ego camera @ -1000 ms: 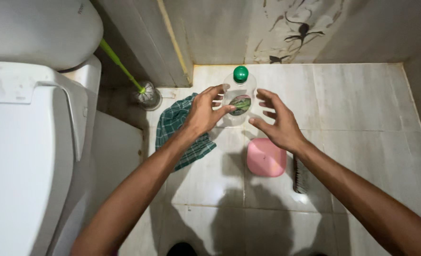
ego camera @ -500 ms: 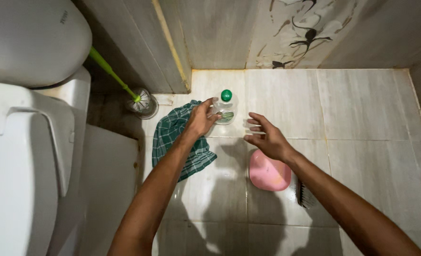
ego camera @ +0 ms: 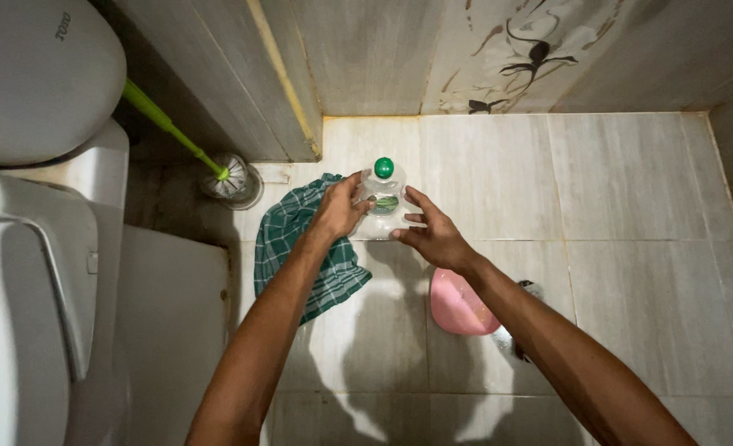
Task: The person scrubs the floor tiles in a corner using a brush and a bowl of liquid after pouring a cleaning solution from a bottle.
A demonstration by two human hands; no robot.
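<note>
clear bottle point(ego camera: 385, 206) is now being gripped by left hand point(ego camera: 339, 209) | right hand point(ego camera: 433, 238), spread earlier, is being curled around it

We see one package: a clear plastic bottle point(ego camera: 380, 206) with a round green cap point(ego camera: 384, 168) (upright on the floor tiles near the wall corner), carrying a green oval label point(ego camera: 385, 203) on its front.

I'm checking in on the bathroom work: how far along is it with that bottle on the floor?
Early. Done: both hands have reached the clear bottle, left hand and right hand on its sides. In hand: the grasp; it appears to stand on the floor tiles. Left: its green cap is on; green cloth and pink dish lie untouched.
</note>
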